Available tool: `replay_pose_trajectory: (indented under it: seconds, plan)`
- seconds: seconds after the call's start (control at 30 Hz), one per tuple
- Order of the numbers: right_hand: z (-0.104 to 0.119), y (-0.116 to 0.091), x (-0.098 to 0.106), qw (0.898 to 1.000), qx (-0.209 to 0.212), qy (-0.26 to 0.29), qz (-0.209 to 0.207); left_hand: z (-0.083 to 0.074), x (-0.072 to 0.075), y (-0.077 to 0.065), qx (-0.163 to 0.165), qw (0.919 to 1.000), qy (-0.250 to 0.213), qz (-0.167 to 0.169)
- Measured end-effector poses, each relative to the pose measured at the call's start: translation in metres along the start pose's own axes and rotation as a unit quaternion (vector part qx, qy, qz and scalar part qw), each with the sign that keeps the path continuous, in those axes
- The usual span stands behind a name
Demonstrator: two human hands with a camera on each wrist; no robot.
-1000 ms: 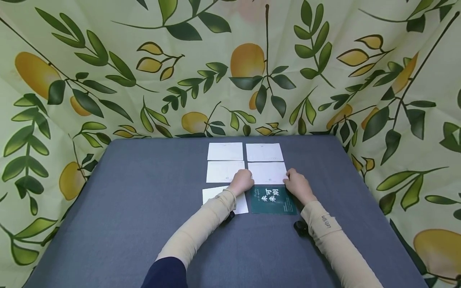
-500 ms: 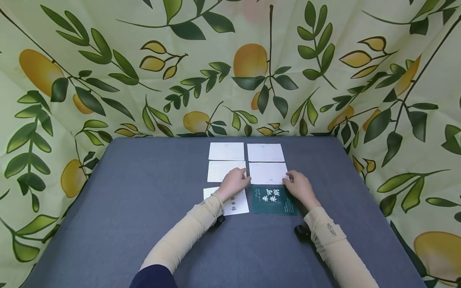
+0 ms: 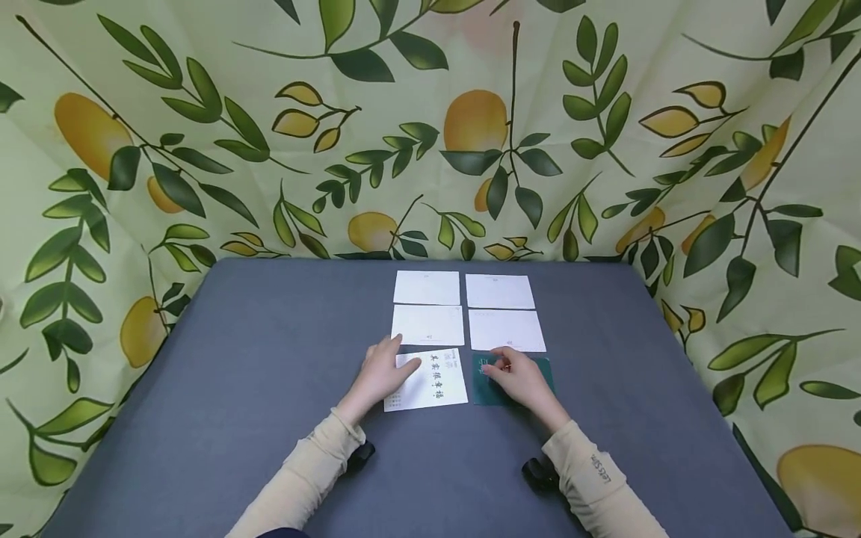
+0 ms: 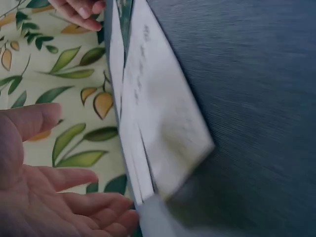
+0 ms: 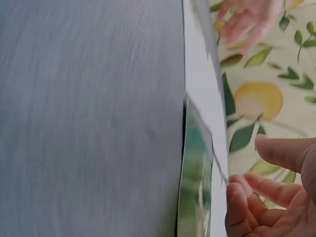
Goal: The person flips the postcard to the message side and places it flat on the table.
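Left hand [image 3: 378, 373] has shifted toward nine o'clock since the earlier head frames; right hand [image 3: 526, 379] has drawn back toward seven o'clock, from a white card's edge to above the green card. Left fingers: spread wide, thumb apart. Lettered white card [image 3: 440, 381]: flat on bench [image 3: 282, 359], mostly at three o'clock from left fingers, its left edge partly covered by them in head view. Four white cards [image 3: 427, 323]: two-by-two, toward twelve o'clock. Green card [image 3: 489, 391]: under right hand, partly hidden. Right fingers: loosely bent, narrow gap to thumb; card contact cannot be told.
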State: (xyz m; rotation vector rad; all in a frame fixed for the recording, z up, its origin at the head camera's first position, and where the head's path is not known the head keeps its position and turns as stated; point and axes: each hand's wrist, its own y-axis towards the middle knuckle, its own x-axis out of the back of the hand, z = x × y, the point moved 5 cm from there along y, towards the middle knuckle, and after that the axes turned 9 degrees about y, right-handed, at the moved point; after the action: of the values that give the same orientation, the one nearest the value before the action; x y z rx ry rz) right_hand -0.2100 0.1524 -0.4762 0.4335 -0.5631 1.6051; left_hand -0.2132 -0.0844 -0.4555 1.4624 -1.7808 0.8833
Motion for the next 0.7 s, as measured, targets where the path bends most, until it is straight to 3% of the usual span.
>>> replay_pose_trajectory:
  seconds: [0.1, 0.23, 0.47, 0.7]
  plan:
    - [0.006, -0.004, -0.012, 0.999, -0.011, 0.034, 0.023, 0.010, -0.002, -0.012, 0.020, 0.9995, -0.010, 0.025]
    - [0.008, -0.009, -0.028, 0.994, -0.024, 0.087, 0.054, 0.016, -0.006, -0.023, 0.022, 0.9984, -0.030, 0.043]
    - [0.009, -0.013, -0.044, 0.986, -0.031, 0.146, 0.079, 0.018, -0.008, -0.033, 0.029, 0.9977, -0.046, 0.039]
    - [0.009, -0.016, -0.049, 0.975, -0.027, 0.197, 0.100, 0.023, -0.006, -0.035, 0.045, 0.9963, -0.066, 0.032]
